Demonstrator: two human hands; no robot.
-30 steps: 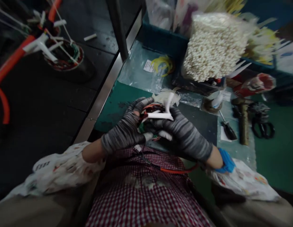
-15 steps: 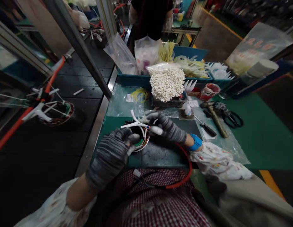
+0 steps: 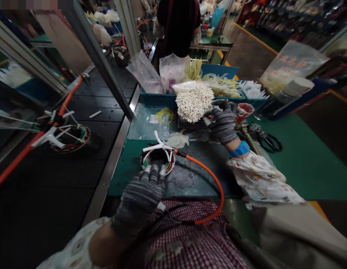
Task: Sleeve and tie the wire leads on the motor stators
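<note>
Black scissors [image 3: 270,142] beside hammer [image 3: 250,139]

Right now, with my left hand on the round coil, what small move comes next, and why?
Probably pick one white piece from the bag with the right hand, which hovers beside it, fingers curled; the left hand steadies the coil, its white leads sticking up.

Orange cable [image 3: 215,179] arcs across mat [image 3: 190,181]; bag [image 3: 193,101] crowds rear.
</note>
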